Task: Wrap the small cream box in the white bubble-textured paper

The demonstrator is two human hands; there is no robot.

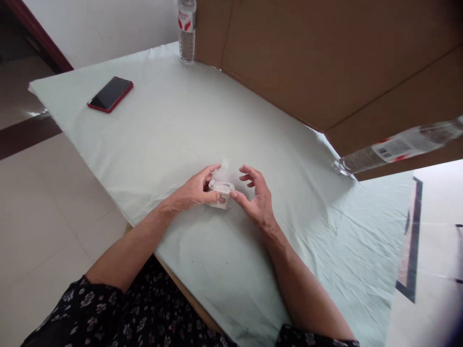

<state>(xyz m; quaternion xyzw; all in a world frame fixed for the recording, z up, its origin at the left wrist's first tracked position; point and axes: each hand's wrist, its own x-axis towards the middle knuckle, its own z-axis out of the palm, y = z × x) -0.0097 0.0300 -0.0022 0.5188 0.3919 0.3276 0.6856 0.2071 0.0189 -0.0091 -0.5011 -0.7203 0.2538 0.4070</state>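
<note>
A small whitish, see-through box (221, 201) rests on the cloth between my hands, its translucent lid-like flap (224, 168) standing up at the back. A small reddish mark shows on its front. My left hand (198, 189) grips the box from the left, thumb across the front and fingers behind. On the other side my right hand (257, 197) is spread, fingers curved and apart. Its thumb tip is at the box's right corner; whether it touches I cannot tell. What lies inside the box is too blurred to make out.
A pale green cloth (162, 125) covers the table. A phone in a red case (110, 94) lies at the far left. A water bottle (187, 33) stands at the back, another bottle (398, 147) at the right, both beside a large cardboard panel (307, 58).
</note>
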